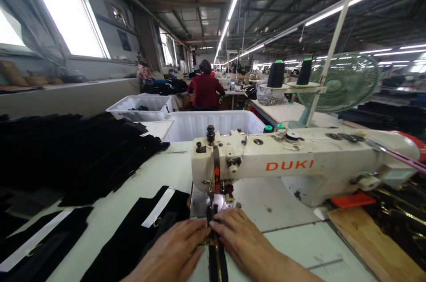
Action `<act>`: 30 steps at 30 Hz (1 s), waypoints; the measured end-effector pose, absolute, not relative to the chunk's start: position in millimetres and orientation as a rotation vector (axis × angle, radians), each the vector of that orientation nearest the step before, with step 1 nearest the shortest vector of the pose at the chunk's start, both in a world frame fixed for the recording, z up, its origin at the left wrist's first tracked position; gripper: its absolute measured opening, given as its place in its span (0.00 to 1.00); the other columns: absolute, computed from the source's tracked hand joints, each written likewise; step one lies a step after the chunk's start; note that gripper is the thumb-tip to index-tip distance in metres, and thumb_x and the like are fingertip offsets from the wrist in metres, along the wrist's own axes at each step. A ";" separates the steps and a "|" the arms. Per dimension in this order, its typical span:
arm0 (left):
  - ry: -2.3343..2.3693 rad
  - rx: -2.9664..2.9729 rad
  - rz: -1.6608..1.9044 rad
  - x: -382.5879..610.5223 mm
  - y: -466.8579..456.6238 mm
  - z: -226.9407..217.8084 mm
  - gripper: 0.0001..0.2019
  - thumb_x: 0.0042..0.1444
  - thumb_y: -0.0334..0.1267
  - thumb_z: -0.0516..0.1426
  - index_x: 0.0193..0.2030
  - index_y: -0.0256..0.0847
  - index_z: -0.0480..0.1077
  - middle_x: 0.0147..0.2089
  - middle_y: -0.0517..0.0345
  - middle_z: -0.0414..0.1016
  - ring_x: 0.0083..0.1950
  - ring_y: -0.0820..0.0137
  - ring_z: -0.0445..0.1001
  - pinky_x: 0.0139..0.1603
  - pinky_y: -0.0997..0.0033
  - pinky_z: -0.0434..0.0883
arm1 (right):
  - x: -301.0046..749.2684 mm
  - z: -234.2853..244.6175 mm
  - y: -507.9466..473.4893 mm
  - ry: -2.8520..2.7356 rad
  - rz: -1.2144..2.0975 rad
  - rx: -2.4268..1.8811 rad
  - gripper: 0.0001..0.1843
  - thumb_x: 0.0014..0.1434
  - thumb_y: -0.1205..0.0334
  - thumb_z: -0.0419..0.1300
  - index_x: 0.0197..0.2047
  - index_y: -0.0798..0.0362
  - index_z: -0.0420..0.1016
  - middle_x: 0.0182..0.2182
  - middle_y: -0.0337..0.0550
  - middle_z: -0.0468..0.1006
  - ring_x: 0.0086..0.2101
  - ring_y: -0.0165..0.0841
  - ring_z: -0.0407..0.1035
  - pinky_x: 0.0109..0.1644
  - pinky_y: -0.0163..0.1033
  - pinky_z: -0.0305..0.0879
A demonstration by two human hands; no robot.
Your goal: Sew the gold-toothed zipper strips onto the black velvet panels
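One narrow black fabric strip with gold-coloured zipper (218, 262), set at the stitching end of a cream-coloured sewing machine (248, 160), is touched by left hand (176, 244) and right hand (244, 235); whether either grip is pinched cannot be told. Black cloth panels (128, 233) are laid at left on the pale counter (175, 162).

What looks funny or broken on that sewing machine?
There's a dark, ragged patch low on the pale sewing machine, below the orange letters. It might be chipped paint or a stain.
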State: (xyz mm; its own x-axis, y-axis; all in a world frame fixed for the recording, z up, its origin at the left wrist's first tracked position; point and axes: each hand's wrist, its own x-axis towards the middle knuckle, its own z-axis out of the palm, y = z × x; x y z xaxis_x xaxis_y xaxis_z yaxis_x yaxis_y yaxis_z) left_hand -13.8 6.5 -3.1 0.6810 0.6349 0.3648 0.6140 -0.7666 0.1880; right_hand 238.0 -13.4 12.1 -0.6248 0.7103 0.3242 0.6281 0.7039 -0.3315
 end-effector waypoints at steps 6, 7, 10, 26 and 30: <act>1.303 2.624 0.629 -30.8 30.8 36.1 0.13 0.69 0.44 0.53 0.56 0.51 0.73 0.58 0.58 0.74 0.57 0.61 0.74 0.61 0.63 0.70 | 232.6 4.8 -16.6 -2.359 0.407 -1.181 0.18 0.66 0.58 0.62 0.59 0.49 0.73 0.55 0.46 0.74 0.55 0.41 0.67 0.61 0.45 0.64; 1.240 2.619 0.611 -27.0 25.1 37.0 0.12 0.69 0.44 0.53 0.55 0.52 0.73 0.56 0.60 0.75 0.55 0.63 0.75 0.59 0.67 0.71 | 229.5 4.9 -18.9 -2.319 0.427 -1.221 0.23 0.63 0.55 0.65 0.59 0.50 0.72 0.56 0.47 0.73 0.55 0.42 0.67 0.61 0.46 0.64; 1.101 2.610 0.634 -14.3 3.6 31.9 0.10 0.68 0.42 0.55 0.52 0.53 0.73 0.54 0.61 0.75 0.53 0.65 0.76 0.57 0.71 0.72 | 216.6 1.0 -28.4 -2.205 0.344 -1.446 0.41 0.48 0.51 0.75 0.60 0.57 0.68 0.56 0.58 0.71 0.53 0.52 0.67 0.57 0.55 0.67; 0.951 2.845 0.608 -0.1 -14.2 26.4 0.28 0.61 0.26 0.51 0.68 0.46 0.59 0.65 0.54 0.69 0.63 0.62 0.71 0.64 0.63 0.68 | 205.4 17.4 -37.1 -2.579 0.075 -1.568 0.19 0.57 0.75 0.60 0.52 0.55 0.72 0.51 0.56 0.75 0.39 0.43 0.76 0.33 0.38 0.74; 0.813 2.947 0.445 4.8 -11.1 13.1 0.30 0.59 0.22 0.50 0.69 0.39 0.59 0.67 0.48 0.67 0.67 0.60 0.65 0.67 0.57 0.64 | 214.8 19.3 -35.2 -2.542 0.458 -1.305 0.12 0.61 0.61 0.64 0.48 0.51 0.73 0.48 0.48 0.75 0.43 0.40 0.75 0.45 0.40 0.74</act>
